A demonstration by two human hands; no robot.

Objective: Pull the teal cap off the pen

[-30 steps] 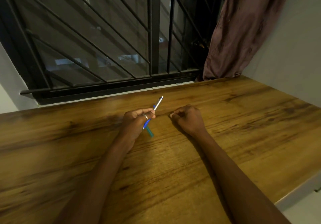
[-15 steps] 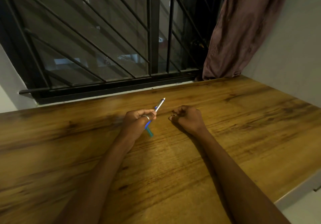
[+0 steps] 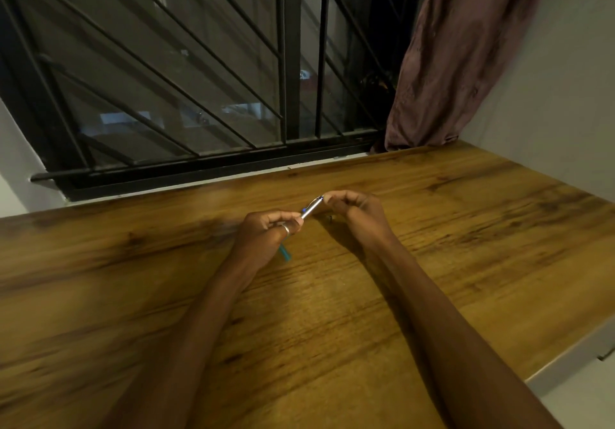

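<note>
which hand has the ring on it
The left hand, with a silver ring on one finger, grips the pen low down. The right hand, ringless, pinches the pen's far tip.

Wooden desk point(image 3: 432, 262) in front of me, dark grain streaks, pale edge at right. Behind it a window point(image 3: 199, 62) with black slanted and upright bars; night outside, a few lit panes in a building beyond. Brownish curtain point(image 3: 449, 62) bunched at the window's right, its hem reaching the desk. Plain pale wall point(image 3: 565, 79) on the right. Dim, warm light.
</note>
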